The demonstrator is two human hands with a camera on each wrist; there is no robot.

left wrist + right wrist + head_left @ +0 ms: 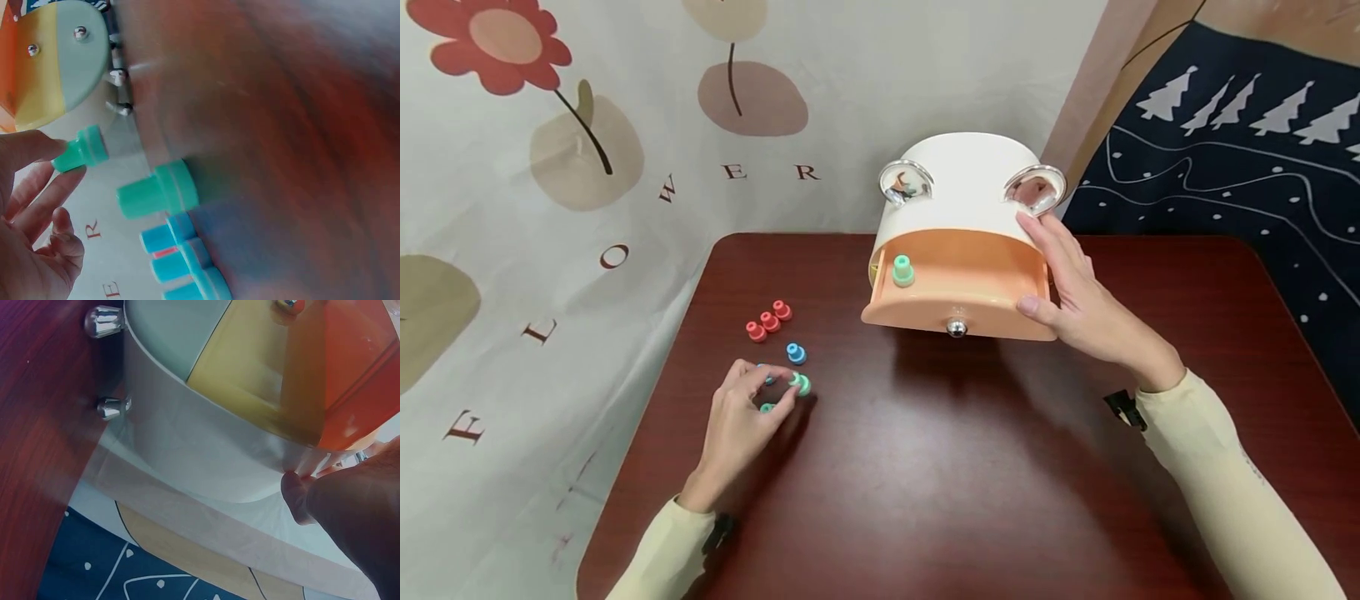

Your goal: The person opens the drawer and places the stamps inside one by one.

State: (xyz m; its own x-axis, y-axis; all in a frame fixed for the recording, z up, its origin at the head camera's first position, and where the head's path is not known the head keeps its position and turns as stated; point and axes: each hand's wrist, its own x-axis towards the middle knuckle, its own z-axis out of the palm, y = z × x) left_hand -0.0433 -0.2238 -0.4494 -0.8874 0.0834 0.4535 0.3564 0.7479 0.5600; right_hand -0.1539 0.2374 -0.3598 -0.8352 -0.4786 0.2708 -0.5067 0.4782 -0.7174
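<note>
My left hand [741,408] pinches a small green toy stamp [87,148] between thumb and fingertips, over the left part of the table. Another green stamp [156,189] stands just beyond it, beside several blue stamps [172,265]. In the head view, that hand partly hides some of these. My right hand [1086,300] rests at the right side of a small white drawer cabinet [970,179], its fingers extended up toward the silver ear and its thumb at the corner of the pulled-out orange drawer [925,312]. One green stamp [902,272] stands inside this drawer, at the left.
Three red stamps [770,322] stand in a slanted row on the dark wooden table [910,492]. Below the orange drawer, the cabinet has yellow [244,381] and grey-green [175,334] fronts with silver knobs. A printed cloth [850,100] hangs behind the table.
</note>
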